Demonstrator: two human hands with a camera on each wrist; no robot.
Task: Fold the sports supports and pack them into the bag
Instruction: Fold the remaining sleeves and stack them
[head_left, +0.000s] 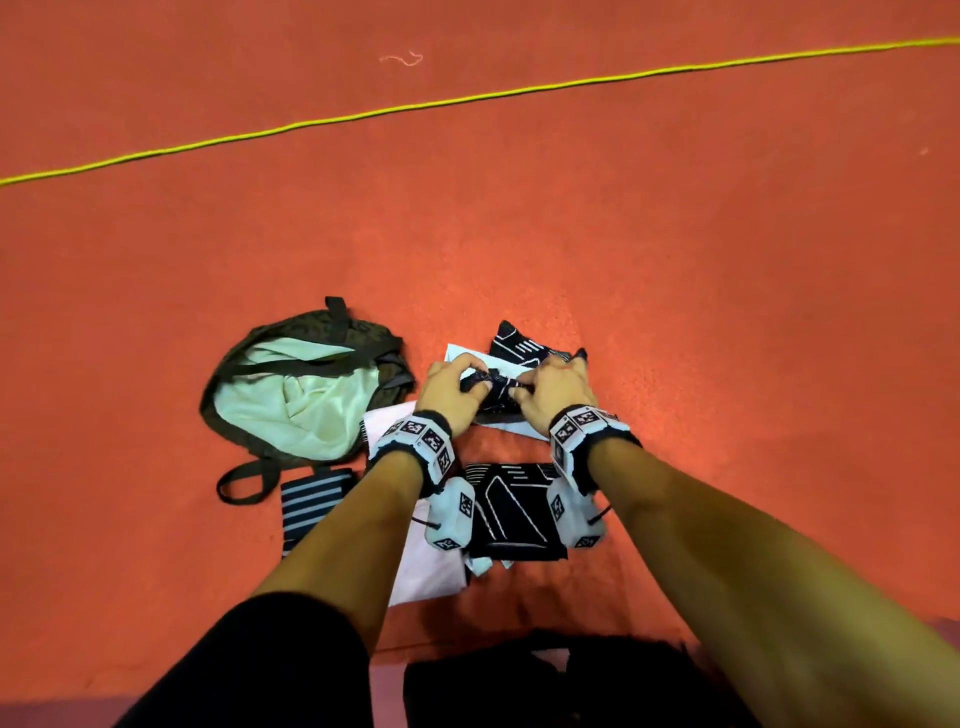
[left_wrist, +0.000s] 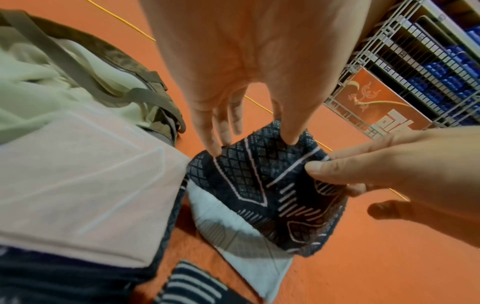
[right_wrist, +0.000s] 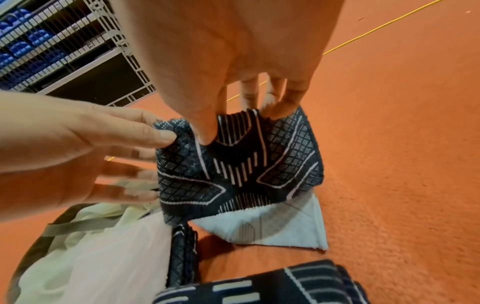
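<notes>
A dark patterned sports support (head_left: 493, 391) is lifted between both hands above a white support (head_left: 470, 357) that lies on the floor. My left hand (left_wrist: 255, 147) pinches its top edge with thumb and fingers. My right hand (right_wrist: 242, 127) pinches the same edge a little further along, thumb in front and fingers behind. The support (right_wrist: 239, 174) hangs down, partly doubled over. The olive bag (head_left: 244, 415) with pale green lining lies open on the floor to the left of my hands.
More supports lie around: a dark one (head_left: 519, 340) beyond my hands, a dark one (head_left: 511, 512) and a white one (head_left: 431, 569) near my wrists, a striped one (head_left: 306, 499) by the bag strap. A yellow line (head_left: 467, 98) crosses the orange floor. A wire rack (left_wrist: 415, 72) stands further off.
</notes>
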